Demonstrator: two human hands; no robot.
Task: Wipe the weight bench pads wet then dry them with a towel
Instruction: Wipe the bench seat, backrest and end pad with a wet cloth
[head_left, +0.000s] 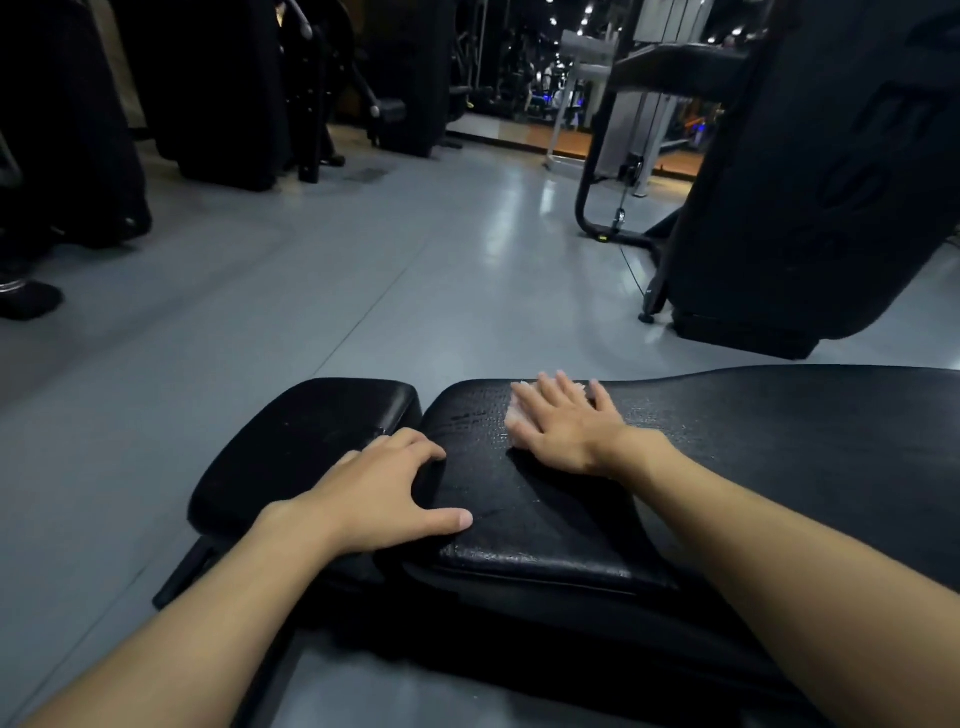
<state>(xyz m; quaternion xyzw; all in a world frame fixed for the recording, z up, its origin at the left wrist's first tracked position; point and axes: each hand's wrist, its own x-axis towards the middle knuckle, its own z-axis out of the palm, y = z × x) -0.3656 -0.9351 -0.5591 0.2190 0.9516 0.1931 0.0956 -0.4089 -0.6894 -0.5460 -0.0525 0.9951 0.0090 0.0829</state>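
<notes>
A black weight bench lies across the lower view, with a small seat pad (311, 431) on the left and a long back pad (779, 441) on the right. The long pad glistens with wet streaks near its left end. My right hand (563, 423) lies flat with spread fingers on a pale wet cloth (517, 415) and presses it onto the long pad; most of the cloth is hidden under the hand. My left hand (387, 491) rests over the gap between the two pads, fingers loosely bent and thumb out, holding nothing.
Grey gym floor (363, 270) stretches ahead. A large black machine (810, 182) stands close at the right behind the bench. More dark machines (223, 93) line the far left, and a dark shoe (28, 299) shows at the left edge.
</notes>
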